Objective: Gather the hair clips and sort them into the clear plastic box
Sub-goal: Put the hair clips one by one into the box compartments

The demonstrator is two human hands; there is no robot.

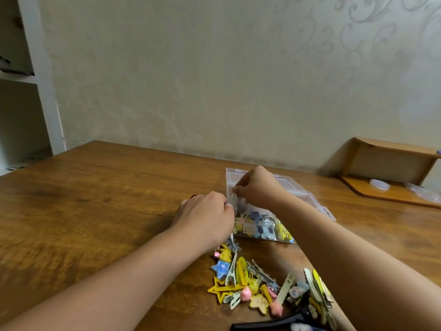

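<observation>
A clear plastic box (307, 199) with its lid flipped back lies on the wooden table, and blue and yellow clips (265, 225) show in its near compartments. My right hand (256, 185) hovers over the box's left end, fingertips pinched on a small pale clip at the rim. My left hand (207, 213) rests fisted against the box's left wall, and what it grips is hidden. A loose pile of hair clips (262, 283) lies in front of the box: yellow stars, a blue star, pink pieces, metal clips. A long black clip (269, 322) lies at the bottom edge.
The wooden table (107, 199) stretches left and toward the wall. A low wooden shelf (386, 173) stands at the back right with a small white dish (379, 183) and clear plastic on it. White shelving (31, 91) stands at the far left.
</observation>
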